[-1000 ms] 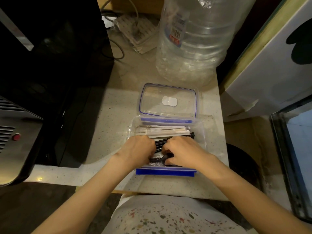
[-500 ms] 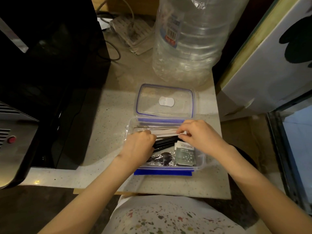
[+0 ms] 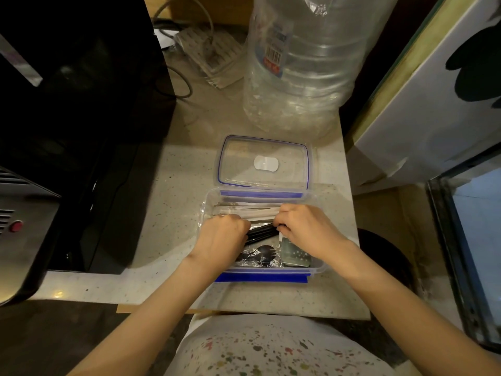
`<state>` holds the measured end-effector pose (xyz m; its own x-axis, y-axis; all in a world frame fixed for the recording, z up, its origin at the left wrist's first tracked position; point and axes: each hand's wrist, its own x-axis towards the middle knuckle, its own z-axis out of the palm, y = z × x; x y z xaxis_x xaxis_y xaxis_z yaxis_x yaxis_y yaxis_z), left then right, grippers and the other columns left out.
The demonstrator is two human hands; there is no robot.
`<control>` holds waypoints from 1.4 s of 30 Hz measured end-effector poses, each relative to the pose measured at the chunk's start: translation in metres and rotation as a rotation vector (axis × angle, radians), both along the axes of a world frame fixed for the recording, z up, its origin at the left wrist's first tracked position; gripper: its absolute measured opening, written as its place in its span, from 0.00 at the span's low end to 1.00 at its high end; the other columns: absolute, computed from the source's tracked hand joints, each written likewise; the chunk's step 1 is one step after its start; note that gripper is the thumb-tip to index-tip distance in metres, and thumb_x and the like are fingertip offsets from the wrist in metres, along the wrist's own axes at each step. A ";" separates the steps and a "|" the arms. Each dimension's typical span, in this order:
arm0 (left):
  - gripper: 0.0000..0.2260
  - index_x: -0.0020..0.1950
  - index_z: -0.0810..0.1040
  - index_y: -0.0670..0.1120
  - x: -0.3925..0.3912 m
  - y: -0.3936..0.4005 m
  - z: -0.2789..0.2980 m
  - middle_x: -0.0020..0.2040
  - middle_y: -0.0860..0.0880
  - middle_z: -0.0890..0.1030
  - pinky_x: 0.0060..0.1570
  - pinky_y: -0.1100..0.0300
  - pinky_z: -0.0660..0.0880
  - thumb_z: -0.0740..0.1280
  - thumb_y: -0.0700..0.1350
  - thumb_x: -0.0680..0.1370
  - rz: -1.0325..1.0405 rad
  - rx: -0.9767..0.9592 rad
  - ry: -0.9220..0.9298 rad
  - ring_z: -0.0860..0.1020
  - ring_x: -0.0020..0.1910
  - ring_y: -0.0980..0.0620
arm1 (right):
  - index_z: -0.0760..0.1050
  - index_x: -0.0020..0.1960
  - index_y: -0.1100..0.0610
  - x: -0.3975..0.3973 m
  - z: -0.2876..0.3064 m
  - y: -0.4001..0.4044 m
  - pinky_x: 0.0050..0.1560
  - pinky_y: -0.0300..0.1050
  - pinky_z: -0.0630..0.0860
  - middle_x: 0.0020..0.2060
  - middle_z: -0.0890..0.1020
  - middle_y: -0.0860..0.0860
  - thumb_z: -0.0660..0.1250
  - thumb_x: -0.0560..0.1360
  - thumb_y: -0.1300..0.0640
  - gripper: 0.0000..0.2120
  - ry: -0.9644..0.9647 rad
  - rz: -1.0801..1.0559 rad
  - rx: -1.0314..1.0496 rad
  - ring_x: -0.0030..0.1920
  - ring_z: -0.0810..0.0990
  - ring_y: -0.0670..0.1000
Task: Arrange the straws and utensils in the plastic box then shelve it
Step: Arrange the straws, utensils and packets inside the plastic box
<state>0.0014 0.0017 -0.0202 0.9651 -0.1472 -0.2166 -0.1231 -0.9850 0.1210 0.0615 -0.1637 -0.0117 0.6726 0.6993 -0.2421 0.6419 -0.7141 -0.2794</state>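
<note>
Both hands work inside the open plastic box (image 3: 314, 270) on the speckled desk (image 3: 173, 202).

At far left stands a dark appliance (image 3: 81, 131) with a red button (image 3: 16, 226). The left hand (image 3: 222, 237) is curled into a loose fist over the left ends of the black straws (image 3: 261, 232); whether it grips them I cannot tell. Nearer the front wall lies a wrapped black spork (image 3: 264, 253); along the far wall lie paper-wrapped straws (image 3: 244, 211). The right hand (image 3: 303, 226) has its fingertips bent down onto the straws' right ends, above a small green packet (image 3: 294, 257). The box's lid (image 3: 264, 162) lies just behind, before a big clear water bottle (image 3: 306, 66).
</note>
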 end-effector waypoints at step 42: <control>0.07 0.52 0.77 0.42 0.019 -0.005 -0.003 0.54 0.44 0.78 0.44 0.54 0.77 0.66 0.37 0.75 0.159 0.084 -0.013 0.79 0.51 0.45 | 0.77 0.48 0.61 0.006 -0.012 0.025 0.35 0.44 0.67 0.45 0.82 0.57 0.65 0.74 0.65 0.04 -0.222 -0.058 -0.108 0.40 0.82 0.59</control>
<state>0.0207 -0.0030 -0.0228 0.9776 0.0252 -0.2091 0.0338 -0.9987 0.0373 0.0679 -0.1383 -0.0235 0.7556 0.6364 -0.1551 0.6363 -0.7693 -0.0564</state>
